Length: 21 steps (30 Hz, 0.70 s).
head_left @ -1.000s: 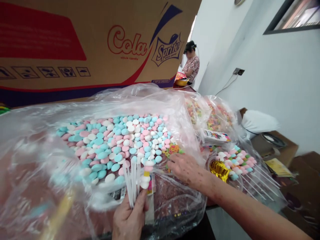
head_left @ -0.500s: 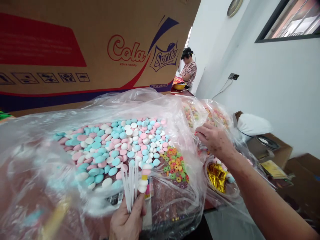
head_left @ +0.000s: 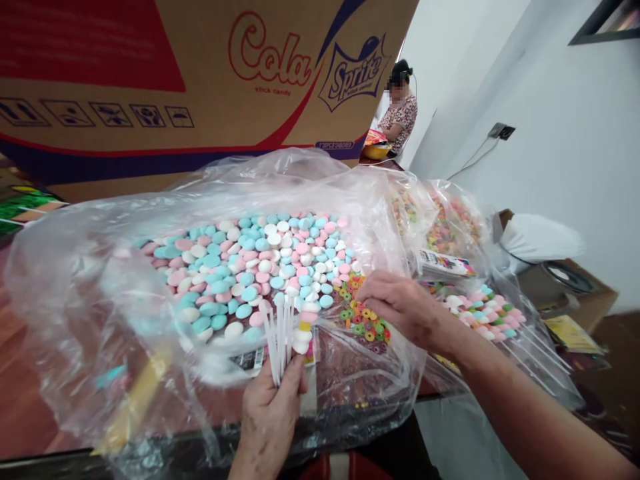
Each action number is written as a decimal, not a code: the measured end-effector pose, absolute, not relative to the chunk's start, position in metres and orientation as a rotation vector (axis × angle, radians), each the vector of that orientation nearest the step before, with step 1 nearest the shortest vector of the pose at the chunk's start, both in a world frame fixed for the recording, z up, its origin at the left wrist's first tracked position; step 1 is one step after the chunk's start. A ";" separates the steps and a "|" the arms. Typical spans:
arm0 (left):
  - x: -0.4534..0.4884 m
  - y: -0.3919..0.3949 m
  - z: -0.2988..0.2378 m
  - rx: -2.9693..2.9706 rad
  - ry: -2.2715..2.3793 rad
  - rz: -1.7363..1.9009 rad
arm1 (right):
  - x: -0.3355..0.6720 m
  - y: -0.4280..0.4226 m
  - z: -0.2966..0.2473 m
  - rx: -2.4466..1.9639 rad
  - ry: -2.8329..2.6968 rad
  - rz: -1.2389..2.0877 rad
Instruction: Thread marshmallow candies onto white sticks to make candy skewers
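Several white plastic sticks (head_left: 278, 340) fan upward from my left hand (head_left: 273, 413), which is closed around their lower ends. Beside them, at its fingertips, stands a short stack of candies (head_left: 302, 339) in white, yellow and pink. My right hand (head_left: 400, 308) is over the edge of a heap of small coloured ring candies (head_left: 365, 325), its fingers bent together. Whatever those fingers pinch is hidden. Pink, blue and white candy discs (head_left: 245, 273) lie spread inside a large clear plastic bag (head_left: 115, 240), to the left of the rings.
A big printed carton (head_left: 200, 80) walls off the back. At right lie bags of ring candies (head_left: 453, 217), a stack of printed cards (head_left: 445, 263) and finished candy sticks (head_left: 485, 310). Another person (head_left: 401, 110) sits at the far end. A bin-like container (head_left: 555, 283) is at far right.
My right hand has moved left and toward me, from the bags at right to the ring candies. My left hand still grips the sticks. The camera view has tilted down and turned left.
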<state>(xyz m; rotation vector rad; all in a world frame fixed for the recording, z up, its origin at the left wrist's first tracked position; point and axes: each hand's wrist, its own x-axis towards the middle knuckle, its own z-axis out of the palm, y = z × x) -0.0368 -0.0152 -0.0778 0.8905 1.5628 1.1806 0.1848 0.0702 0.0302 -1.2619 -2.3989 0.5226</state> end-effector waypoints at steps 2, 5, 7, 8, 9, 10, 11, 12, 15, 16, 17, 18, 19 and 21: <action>-0.037 -0.015 -0.079 0.886 1.555 1.178 | 0.174 0.073 0.014 -1.295 -2.477 0.589; -0.038 -0.015 -0.080 0.905 1.527 1.187 | 0.165 0.082 -0.011 -1.316 -2.546 0.590; -0.040 -0.014 -0.082 0.926 1.513 1.178 | 0.162 0.088 -0.026 -1.342 -2.592 0.569; -0.040 -0.014 -0.082 0.931 1.509 1.176 | 0.162 0.091 -0.034 -1.360 -2.619 0.554; -0.040 -0.014 -0.083 0.933 1.502 1.177 | 0.163 0.094 -0.041 -1.374 -2.646 0.542; -0.040 -0.014 -0.084 0.930 1.494 1.183 | 0.164 0.096 -0.047 -1.380 -2.669 0.534; -0.040 -0.014 -0.084 0.926 1.489 1.192 | 0.165 0.096 -0.052 -1.376 -2.686 0.526; -0.040 -0.014 -0.084 0.923 1.490 1.199 | 0.167 0.096 -0.055 -1.362 -2.697 0.518; -0.039 -0.015 -0.082 0.925 1.508 1.204 | 0.168 0.086 -0.053 -1.308 -2.695 0.456; -0.038 -0.015 -0.081 0.924 1.518 1.202 | 0.167 0.081 -0.048 -1.300 -2.690 0.423; -0.038 -0.015 -0.080 0.923 1.524 1.196 | 0.164 0.076 -0.042 -1.308 -2.687 0.391; -0.038 -0.015 -0.078 0.920 1.528 1.189 | 0.162 0.071 -0.036 -1.332 -2.685 0.363; -0.037 -0.015 -0.076 0.918 1.529 1.184 | 0.158 0.067 -0.029 -1.372 -2.687 0.346; -0.037 -0.014 -0.073 0.915 1.531 1.185 | 0.151 0.062 -0.020 -1.461 -2.692 0.339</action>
